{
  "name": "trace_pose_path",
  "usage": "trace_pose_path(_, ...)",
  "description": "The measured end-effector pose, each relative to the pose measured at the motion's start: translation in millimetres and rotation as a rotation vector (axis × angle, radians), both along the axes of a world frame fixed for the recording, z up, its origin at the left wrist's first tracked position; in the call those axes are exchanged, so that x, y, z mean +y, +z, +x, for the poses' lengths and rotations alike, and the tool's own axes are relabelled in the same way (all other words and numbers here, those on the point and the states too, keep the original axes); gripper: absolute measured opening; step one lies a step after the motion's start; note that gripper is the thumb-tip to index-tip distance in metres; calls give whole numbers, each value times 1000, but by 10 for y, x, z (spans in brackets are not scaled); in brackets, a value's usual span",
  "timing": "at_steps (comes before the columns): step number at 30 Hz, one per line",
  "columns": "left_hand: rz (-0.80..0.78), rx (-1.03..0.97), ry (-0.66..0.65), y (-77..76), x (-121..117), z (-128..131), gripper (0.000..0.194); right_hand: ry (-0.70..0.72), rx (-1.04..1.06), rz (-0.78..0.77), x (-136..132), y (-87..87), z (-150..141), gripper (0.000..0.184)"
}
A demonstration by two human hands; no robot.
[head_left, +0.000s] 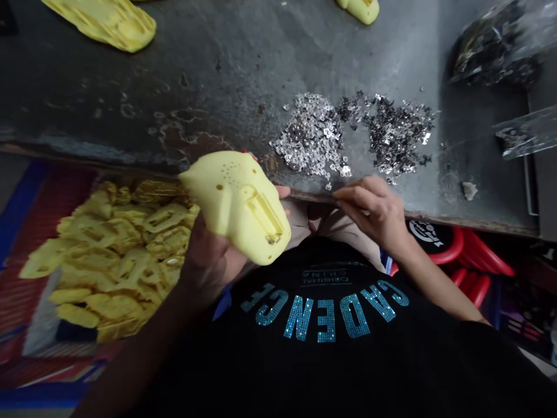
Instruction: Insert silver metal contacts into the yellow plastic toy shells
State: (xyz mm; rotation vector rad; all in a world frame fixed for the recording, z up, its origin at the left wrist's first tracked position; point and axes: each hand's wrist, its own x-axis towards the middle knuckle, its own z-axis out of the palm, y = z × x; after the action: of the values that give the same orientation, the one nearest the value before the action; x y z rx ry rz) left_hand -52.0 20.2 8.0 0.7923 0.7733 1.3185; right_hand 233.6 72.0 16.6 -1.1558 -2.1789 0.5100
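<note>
Yellow shell: raised in my left grip, in front of the worktop's near edge, rounded face up and tilted. Left grip clamped on it, palm and wrist beneath one side, fingertips just showing past the far side. Long recess cut in this face, a cluster of small holes towards the pointed end.

Handling, my estimate: moulded plastic, light for its bulk, stiff. Smooth curved skin, so it may turn in a loose hold. Best taken across the broad flanks, from below; keep off the pointed tip and the thin recess edges, likely the weakest places.

Right grip: off to the right by the worktop edge, thumb and fingertips drawn together. Cannot tell whether a small piece sits between them.

Worktop: dark, worn. Bright metal pieces heaped just beyond the edge, darker metal pieces heaped right of them. Small, thin, probably slick; fingertip work.

Further out: clear bag of dark parts at far right; more yellow parts along the far side; many yellow shells piled low on my left.
</note>
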Motion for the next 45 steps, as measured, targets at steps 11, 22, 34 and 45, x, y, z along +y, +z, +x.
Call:
trace_pose_path(11,-274,-176,-170,-77,-26,198,75,33,-245,264,99,-191,82,15)
trace_pose_path(22,-174,-176,-102,-8,-35,261,68,70,-240,367,27,-221,117,11)
trace_pose_path(34,-252,-205,-170,-37,-5,359,70,-48,-128,197,-65,-255,189,11)
trace_pose_path(45,-365,-134,-340,18,14,468,76,225,534,-395,-31,322,92,12)
